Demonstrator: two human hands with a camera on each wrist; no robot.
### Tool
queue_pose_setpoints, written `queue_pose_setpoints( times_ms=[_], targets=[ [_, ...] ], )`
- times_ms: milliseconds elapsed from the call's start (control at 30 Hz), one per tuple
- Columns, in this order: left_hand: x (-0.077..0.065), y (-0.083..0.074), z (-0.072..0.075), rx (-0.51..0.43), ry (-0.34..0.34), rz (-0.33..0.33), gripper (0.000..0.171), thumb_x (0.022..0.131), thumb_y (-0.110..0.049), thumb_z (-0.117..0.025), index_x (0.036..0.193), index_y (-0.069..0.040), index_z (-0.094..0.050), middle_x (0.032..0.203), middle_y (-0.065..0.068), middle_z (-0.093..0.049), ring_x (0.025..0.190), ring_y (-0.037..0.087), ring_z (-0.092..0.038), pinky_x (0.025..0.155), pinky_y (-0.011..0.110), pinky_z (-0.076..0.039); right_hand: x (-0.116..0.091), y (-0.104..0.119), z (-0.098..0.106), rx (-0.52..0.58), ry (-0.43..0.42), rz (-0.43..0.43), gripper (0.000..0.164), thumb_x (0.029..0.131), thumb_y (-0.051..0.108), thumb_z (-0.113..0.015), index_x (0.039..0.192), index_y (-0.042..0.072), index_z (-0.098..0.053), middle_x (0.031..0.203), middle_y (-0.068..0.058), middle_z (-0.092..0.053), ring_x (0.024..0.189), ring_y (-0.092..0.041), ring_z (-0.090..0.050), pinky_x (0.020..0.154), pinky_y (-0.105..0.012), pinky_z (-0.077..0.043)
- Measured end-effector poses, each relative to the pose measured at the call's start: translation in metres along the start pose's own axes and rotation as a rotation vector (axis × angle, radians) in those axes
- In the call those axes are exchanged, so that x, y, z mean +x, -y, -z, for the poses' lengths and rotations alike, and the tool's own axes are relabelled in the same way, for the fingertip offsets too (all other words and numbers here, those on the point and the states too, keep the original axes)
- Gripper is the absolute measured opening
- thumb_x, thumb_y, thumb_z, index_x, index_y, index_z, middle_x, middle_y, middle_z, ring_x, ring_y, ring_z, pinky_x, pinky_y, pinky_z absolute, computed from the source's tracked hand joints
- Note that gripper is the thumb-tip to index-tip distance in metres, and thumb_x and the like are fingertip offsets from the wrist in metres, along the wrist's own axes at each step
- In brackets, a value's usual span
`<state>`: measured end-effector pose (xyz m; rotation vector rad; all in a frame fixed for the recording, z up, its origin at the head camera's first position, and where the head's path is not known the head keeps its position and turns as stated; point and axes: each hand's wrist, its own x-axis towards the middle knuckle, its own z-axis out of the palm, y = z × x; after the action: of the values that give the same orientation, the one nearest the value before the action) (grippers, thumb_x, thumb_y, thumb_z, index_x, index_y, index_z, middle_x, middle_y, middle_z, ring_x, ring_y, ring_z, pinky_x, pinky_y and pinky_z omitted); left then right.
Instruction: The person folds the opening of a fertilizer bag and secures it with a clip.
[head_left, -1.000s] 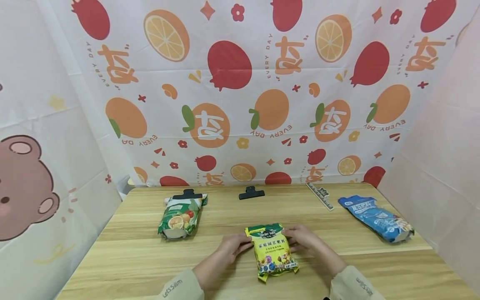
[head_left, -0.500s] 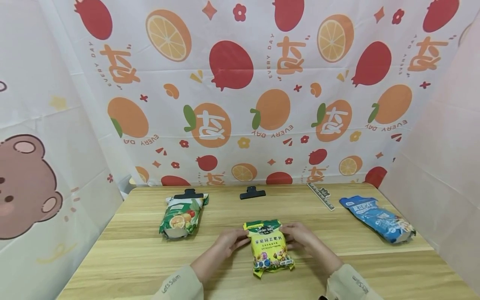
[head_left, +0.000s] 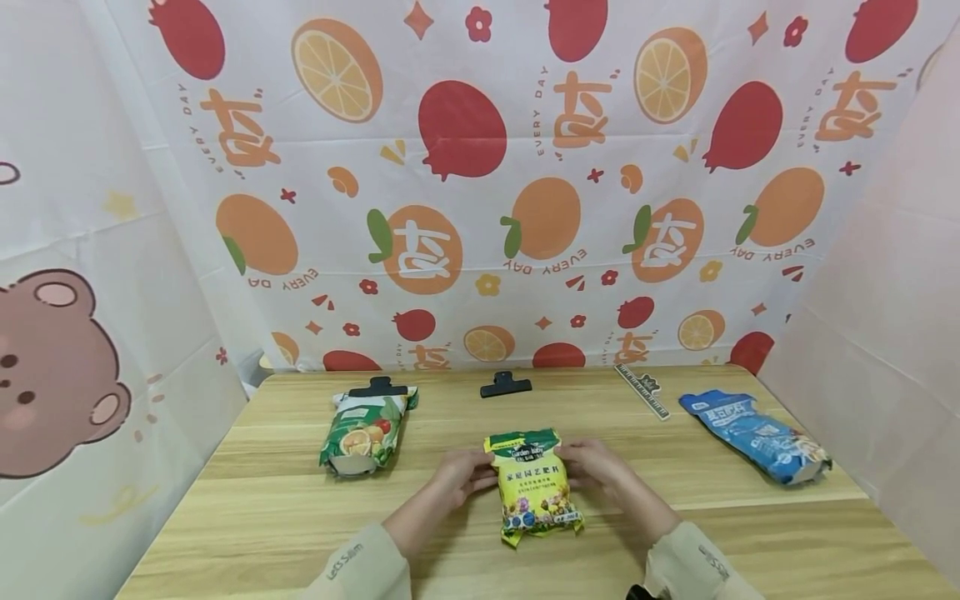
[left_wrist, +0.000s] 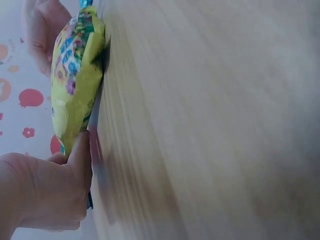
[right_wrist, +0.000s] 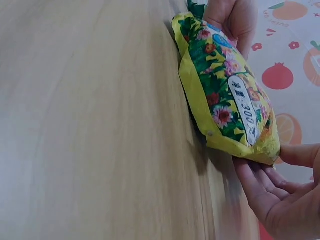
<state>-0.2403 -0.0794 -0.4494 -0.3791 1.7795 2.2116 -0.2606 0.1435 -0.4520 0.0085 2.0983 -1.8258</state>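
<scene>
A yellow and green bag of garden fertilizer [head_left: 536, 487] lies face up near the front middle of the table, its green top end pointing away from me. My left hand [head_left: 459, 475] grips its left edge near the top; the left wrist view shows that hand [left_wrist: 55, 187] at the side of the bag [left_wrist: 77, 85]. Across from it, my right hand [head_left: 596, 467] holds the right edge. In the right wrist view, the right hand's fingers [right_wrist: 260, 187] reach under the bag [right_wrist: 225, 95] while the thumb is against its upper side.
On the wooden table [head_left: 262, 517], a green and white bag [head_left: 360, 437] with a black clip [head_left: 378, 387] lies at the left. Another black clip [head_left: 506, 384] and a ruler [head_left: 641, 392] lie at the back. A blue bag [head_left: 753, 437] is at the right. Printed curtains surround the table.
The fertilizer bag has shifted slightly away from me and to the left, with both hands moving along with it. The other things on the table stay in place.
</scene>
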Motion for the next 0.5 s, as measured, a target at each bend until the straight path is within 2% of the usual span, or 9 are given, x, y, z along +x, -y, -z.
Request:
queue_pose_setpoints(
  times_ms=[267,500],
  targets=[
    [0.0000,0.0010,-0.0036,-0.021,-0.020,-0.025,0.034,0.092,0.002,-0.050,0.121,0.018,-0.044,0.104,0.028,-0.058,0.089,0.030,-0.060,0.079,0.037,-0.050,0.0041,0.0016,-0.0032,0.031,-0.043,-0.006,0.032,0.090,0.010,-0.056,0.112,-0.014,-0.052,0.096,-0.014,-0.062,0.082,-0.020,-0.061,0.073,-0.036,-0.052],
    [-0.0006,-0.0027,-0.0031,-0.026,-0.037,-0.053,0.035,0.093,-0.002,-0.051,0.122,0.016,-0.044,0.106,0.026,-0.057,0.096,0.031,-0.057,0.082,0.036,-0.049,0.0022,0.0046,-0.0024,0.073,0.000,0.044,0.040,0.091,0.011,-0.055,0.118,-0.017,-0.046,0.097,-0.015,-0.061,0.082,-0.021,-0.061,0.077,-0.035,-0.051]
  ],
)
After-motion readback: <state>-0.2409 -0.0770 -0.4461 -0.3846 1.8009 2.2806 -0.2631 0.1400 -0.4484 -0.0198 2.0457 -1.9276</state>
